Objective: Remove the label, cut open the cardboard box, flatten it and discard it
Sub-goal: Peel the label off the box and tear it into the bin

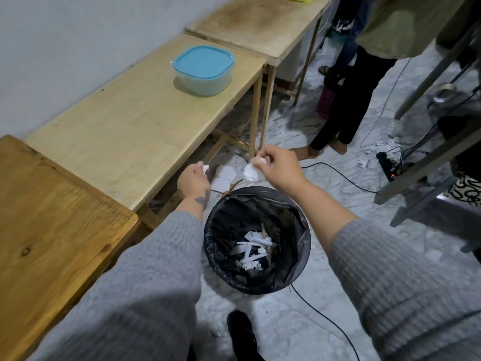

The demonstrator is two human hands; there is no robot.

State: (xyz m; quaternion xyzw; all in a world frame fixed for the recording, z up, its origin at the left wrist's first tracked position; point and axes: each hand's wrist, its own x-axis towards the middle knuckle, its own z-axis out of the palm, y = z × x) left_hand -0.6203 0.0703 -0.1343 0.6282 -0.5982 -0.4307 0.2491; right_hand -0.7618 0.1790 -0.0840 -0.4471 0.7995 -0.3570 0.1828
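Observation:
Both my hands hover above a round bin lined with a black bag (pixel 299 230). My right hand (pixel 278 168) pinches a crumpled white scrap of label paper (pixel 251 173) that hangs from its fingers. My left hand (pixel 192 178) is closed around a small white paper bit (pixel 206 168) at its fingertips. Several torn white label strips (pixel 251 250) lie at the bottom of the bin. A flat white paper piece (pixel 223 178) lies on the floor just beyond the bin. No cardboard box is in view.
Wooden tables (pixel 125 131) line the wall on the left; one holds a clear tub with a blue lid (pixel 204 70). A person stands at the upper right (pixel 346 100). Black cables (pixel 335 173) and a power strip (pixel 387 165) cross the marble floor. My shoe (pixel 240 332) is below the bin.

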